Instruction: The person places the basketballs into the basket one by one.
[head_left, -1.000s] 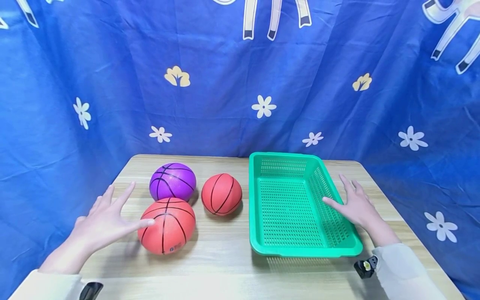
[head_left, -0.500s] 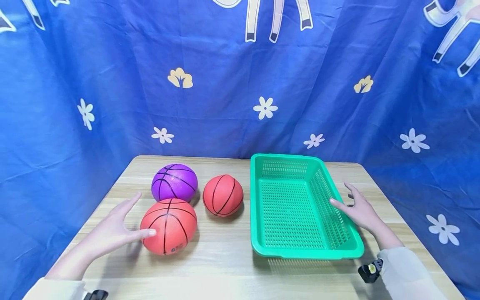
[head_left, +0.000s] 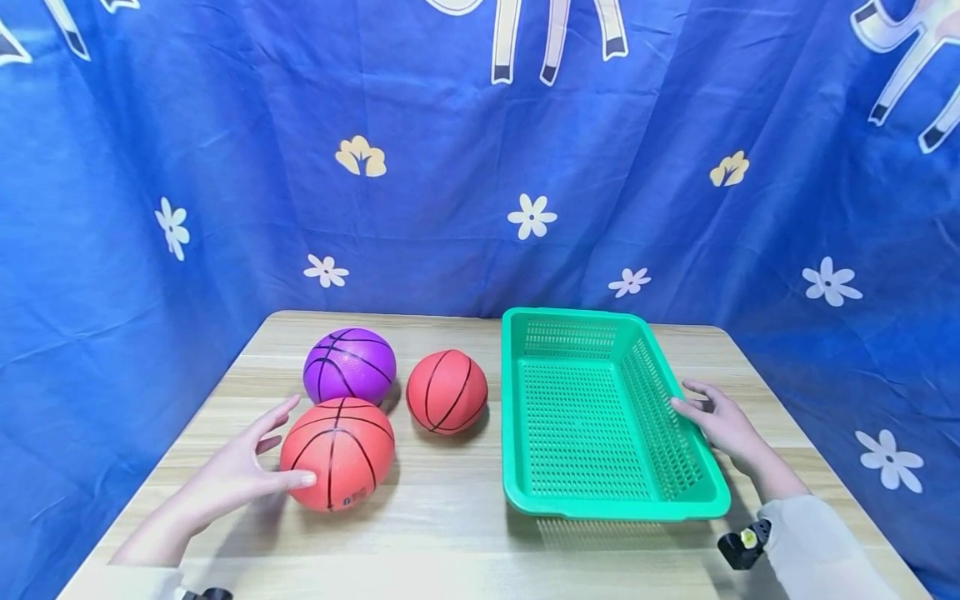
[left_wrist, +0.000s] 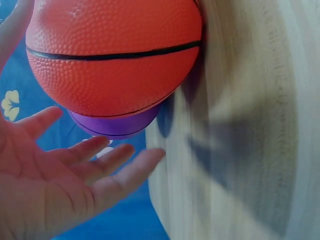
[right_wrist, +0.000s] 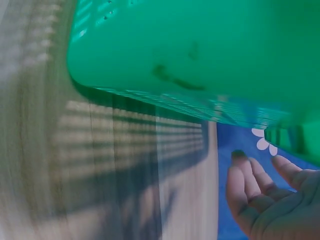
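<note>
An orange-red basketball [head_left: 341, 458] sits at the front left of the table, with my left hand [head_left: 232, 475] at its left side. In the head view the left thumb overlaps the ball; the left wrist view shows the other fingers [left_wrist: 125, 175] spread and apart from it. Behind it is a purple basketball [head_left: 349, 367], and a smaller red ball [head_left: 447, 392] lies to the right. My right hand [head_left: 731, 429] is at the right rim of a green plastic basket [head_left: 615, 507]. Its thumb lies over the rim, while the fingers [right_wrist: 245, 185] bend loosely outside, apart from the wall.
The light wood table [head_left: 420, 542] carries the balls on the left and the basket on the right. A blue curtain [head_left: 435, 275] with flowers and animal prints hangs behind the table and along both sides.
My left hand has moved right, closer to the orange-red basketball, and its fingers have drawn in. The right fingers have lowered and bent towards the basket's right rim. Balls and basket stay put.
</note>
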